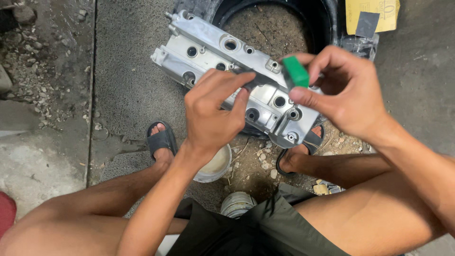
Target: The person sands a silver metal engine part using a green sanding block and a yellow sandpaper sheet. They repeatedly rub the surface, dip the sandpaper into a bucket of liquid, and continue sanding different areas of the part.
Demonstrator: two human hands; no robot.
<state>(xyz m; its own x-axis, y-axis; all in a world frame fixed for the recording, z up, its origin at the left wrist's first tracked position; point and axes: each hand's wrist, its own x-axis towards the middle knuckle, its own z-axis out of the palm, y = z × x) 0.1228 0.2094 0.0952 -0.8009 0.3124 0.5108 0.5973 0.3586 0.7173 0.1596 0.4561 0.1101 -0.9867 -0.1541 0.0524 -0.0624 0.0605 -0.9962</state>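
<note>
The left hand (211, 111) pinches a dark grey strip (258, 80), probably abrasive paper, between thumb and fingertips, and holds it up in the air above the engine cover (208, 47). The right hand (343, 92) closes thumb and forefinger on a small green block (296, 72), with its other fingers curled loosely behind. The far end of the strip reaches toward the block, and the two meet or nearly meet; whether the strip already lies against the block's face cannot be told from here. Both hands are raised close together at chest height, likely so the person can see the fit of strip to block while keeping both pieces off the dirty ground. The silver cover lies below them, slanting from far left to near right, its far part resting across the rim of a black tub (327, 28) full of soil, which props it up at a handy working height. Between the sandalled feet stands a white cup (215, 166), within easy reach. At the far right, on the concrete, lies a yellow pack (377, 12) with a dark sheet on it, perhaps spare paper. A second, ribbed container (237, 203) sits nearer, just in front of the dark shorts.
</note>
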